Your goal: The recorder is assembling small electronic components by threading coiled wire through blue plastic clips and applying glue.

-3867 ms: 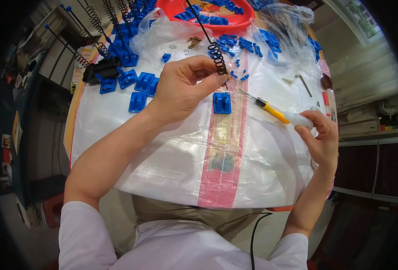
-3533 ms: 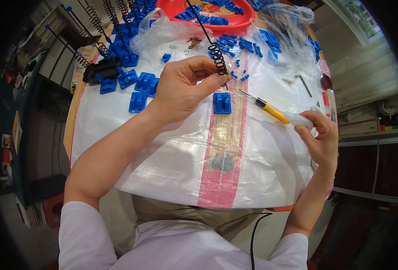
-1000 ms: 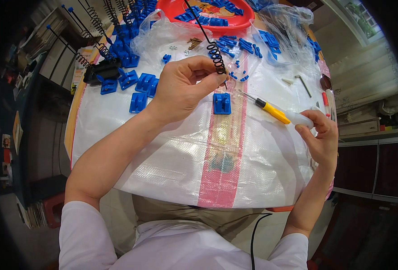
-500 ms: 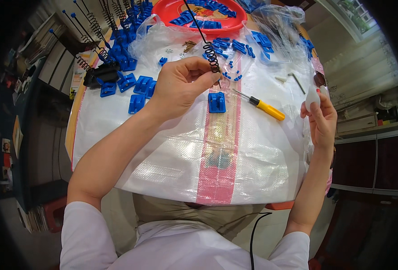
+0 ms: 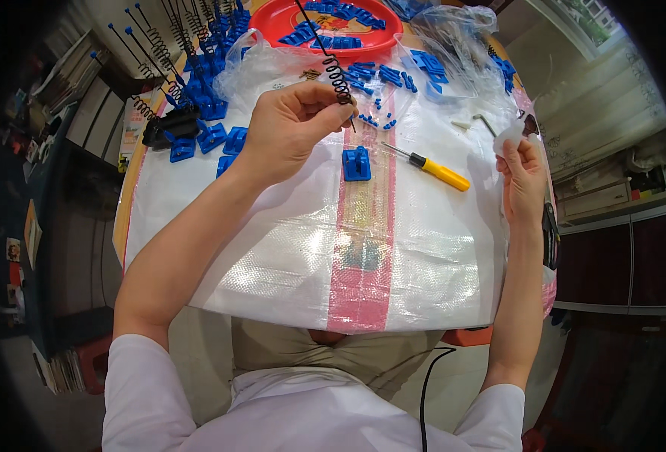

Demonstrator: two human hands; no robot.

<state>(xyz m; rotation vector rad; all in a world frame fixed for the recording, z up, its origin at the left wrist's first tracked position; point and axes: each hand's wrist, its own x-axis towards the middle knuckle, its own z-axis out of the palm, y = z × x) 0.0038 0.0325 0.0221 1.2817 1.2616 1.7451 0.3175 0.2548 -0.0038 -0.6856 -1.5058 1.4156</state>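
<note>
Pinched between thumb and fingers of my left hand point(image 5: 291, 128) is a black coil spring point(image 5: 336, 75), its straight wire end pointing down. Just below that end, a small blue plastic base point(image 5: 357, 164) stands on the white woven sheet. At the right edge of the table, my right hand point(image 5: 523, 177) grips a small white translucent bottle point(image 5: 507, 138), partly hidden by the fingers. Between the hands lies a screwdriver point(image 5: 438, 170) with a yellow and black handle, its shaft toward the blue base.
Blue bases with upright black springs point(image 5: 197, 83) crowd the far left. A red tray point(image 5: 265, 38) of blue parts stands at the back, beside clear plastic bags point(image 5: 461, 38). Several tiny blue caps point(image 5: 378, 120) lie beyond the base. A hex key point(image 5: 486, 125) rests near my right hand.
The whole view has shifted slightly. My right hand has moved a little up and inward with the white bottle, which has turned. My left hand still holds the spring above the base.
</note>
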